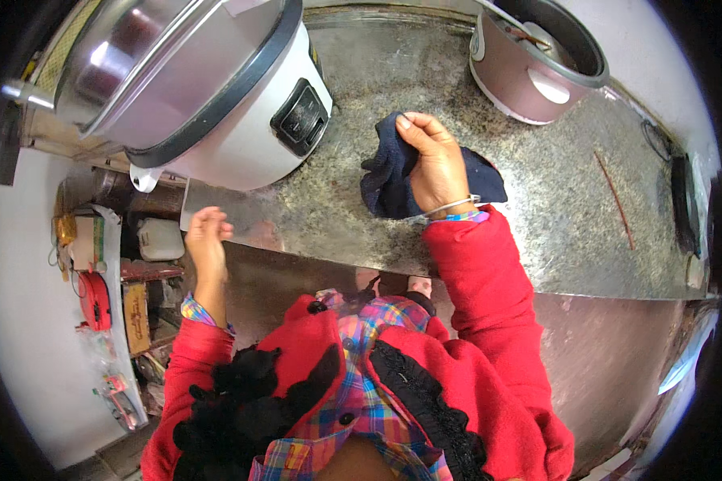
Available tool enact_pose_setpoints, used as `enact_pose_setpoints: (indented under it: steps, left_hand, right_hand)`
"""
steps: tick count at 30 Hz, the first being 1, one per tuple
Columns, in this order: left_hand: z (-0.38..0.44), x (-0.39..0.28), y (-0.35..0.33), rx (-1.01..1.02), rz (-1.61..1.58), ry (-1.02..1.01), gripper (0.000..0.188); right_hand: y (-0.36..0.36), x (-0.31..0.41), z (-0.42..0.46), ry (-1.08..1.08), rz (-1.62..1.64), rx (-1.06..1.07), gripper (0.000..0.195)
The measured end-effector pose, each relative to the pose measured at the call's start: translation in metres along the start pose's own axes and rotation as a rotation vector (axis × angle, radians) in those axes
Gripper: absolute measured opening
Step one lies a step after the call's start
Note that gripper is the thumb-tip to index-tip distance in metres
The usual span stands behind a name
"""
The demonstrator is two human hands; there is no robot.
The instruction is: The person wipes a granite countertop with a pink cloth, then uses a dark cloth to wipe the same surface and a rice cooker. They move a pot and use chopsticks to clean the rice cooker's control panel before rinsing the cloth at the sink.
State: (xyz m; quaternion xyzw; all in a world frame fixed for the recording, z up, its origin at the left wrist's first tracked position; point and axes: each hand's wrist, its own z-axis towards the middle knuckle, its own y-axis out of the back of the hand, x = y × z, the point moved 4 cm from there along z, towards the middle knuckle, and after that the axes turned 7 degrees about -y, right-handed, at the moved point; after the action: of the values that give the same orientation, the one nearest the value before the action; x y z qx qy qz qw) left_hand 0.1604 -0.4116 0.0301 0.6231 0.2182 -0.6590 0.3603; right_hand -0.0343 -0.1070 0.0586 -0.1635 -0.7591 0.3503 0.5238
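My right hand (439, 162) grips a dark blue cloth (391, 174) between thumb and fingers, over the mottled stone countertop (349, 234). Part of the cloth spreads out to the right behind the wrist. My left hand (207, 240) is off the counter's left edge, slightly blurred, holding nothing that I can see, its fingers loosely bent. Above it stands a large white electric cooker (240, 132) with a dark rim and a black control panel (301, 117), a big steel pot (150, 66) at its top.
A pinkish rice cooker pot (517, 78) with utensils inside stands at the back right. A thin brown stick (615, 198) lies on the counter's right part, near a dark object (686, 204) at the edge. Shelves (150, 270) with a white container (160, 239) stand at the left.
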Motion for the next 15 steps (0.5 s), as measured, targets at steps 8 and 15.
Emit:
enact_pose_setpoints:
  steps: [8, 15]
  left_hand:
    - [0.028, -0.055, -0.003, -0.226, -0.045, -0.214, 0.017]
    - [0.109, -0.046, 0.036, -0.457, -0.154, -0.166, 0.034]
  right_hand:
    - [-0.01, 0.0, 0.018, 0.16, -0.033, -0.1, 0.009]
    - [-0.032, -0.029, 0.038, 0.304, -0.103, -0.203, 0.011]
